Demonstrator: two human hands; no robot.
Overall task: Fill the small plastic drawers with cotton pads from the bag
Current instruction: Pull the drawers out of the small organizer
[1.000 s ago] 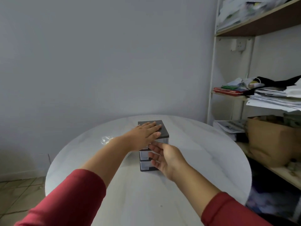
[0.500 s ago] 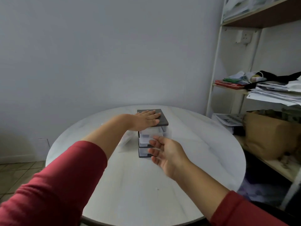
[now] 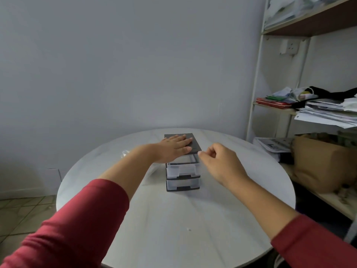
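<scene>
The small plastic drawers (image 3: 182,171) stand in the middle of the frame on the round white desk (image 3: 173,219). The left hand (image 3: 174,148) lies flat on their dark lid (image 3: 193,144), its fingers straight and close together, pressing down to steady the stack. What has changed is the right hand (image 3: 220,163): half a second ago it was palm-up and loose in front of the drawer fronts, and now it has rolled over and risen to the right front corner of the top drawer (image 3: 182,159). Its fingers (image 3: 204,154) are curled in, thumb and forefinger tips at that corner — whether they actually pinch the drawer's edge cannot be told. The top drawer looks drawn out a little, though it is hard to be sure. This reads as opening the first drawer, so filling has not begun. The bag (image 3: 125,154) shows only as a clear crinkled scrap left of centre, behind the left forearm — no cotton pads are visible yet.
</scene>
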